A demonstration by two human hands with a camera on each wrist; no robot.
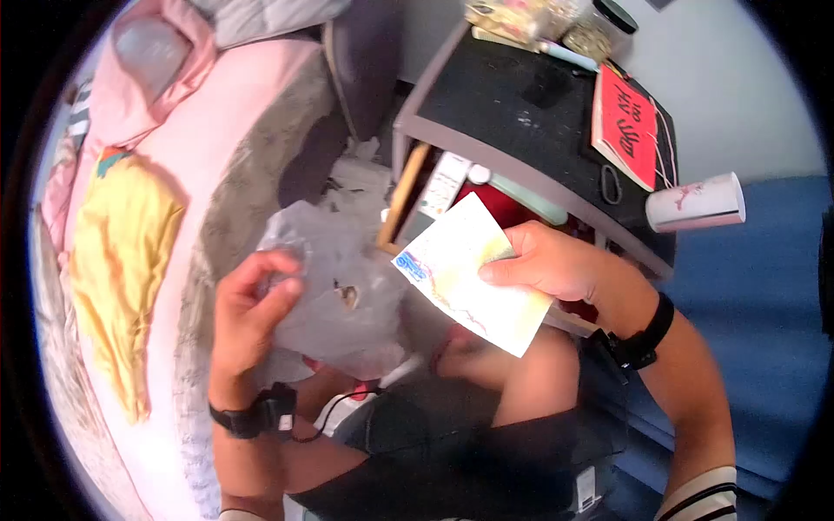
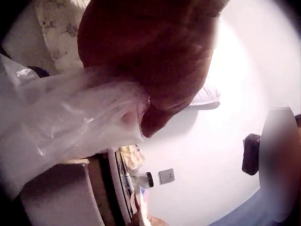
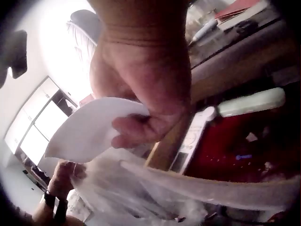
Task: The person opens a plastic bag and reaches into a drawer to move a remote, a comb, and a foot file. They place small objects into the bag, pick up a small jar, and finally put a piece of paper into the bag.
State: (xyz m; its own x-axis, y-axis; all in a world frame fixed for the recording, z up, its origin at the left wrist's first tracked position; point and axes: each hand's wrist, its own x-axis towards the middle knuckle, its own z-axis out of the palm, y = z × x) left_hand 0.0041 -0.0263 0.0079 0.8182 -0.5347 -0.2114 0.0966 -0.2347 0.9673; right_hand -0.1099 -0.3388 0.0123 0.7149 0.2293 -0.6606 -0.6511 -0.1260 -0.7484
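My left hand [image 1: 252, 313] grips the top of a translucent plastic bag [image 1: 326, 234], its fingers curled round the gathered film. The bag hangs down over my lap, with a small brownish item [image 1: 347, 295] showing at its middle. In the left wrist view the bag [image 2: 70, 122] spreads out from beneath the palm. My right hand [image 1: 552, 265] pinches a pale sheet of paper [image 1: 469, 269] between thumb and fingers, with blue lettering at its left corner. The right wrist view shows the sheet's plain side [image 3: 89, 127], curved, in front of the bag.
An open drawer [image 1: 400, 204] holds a white device [image 1: 445, 184] and a light green long object [image 1: 534, 200]. On the dark cabinet top [image 1: 512, 100] lie a red book [image 1: 627, 130], a white cup [image 1: 695, 204] on its side and a jar [image 1: 599, 33]. Yellow clothing [image 1: 126, 269] lies on the bed at left.
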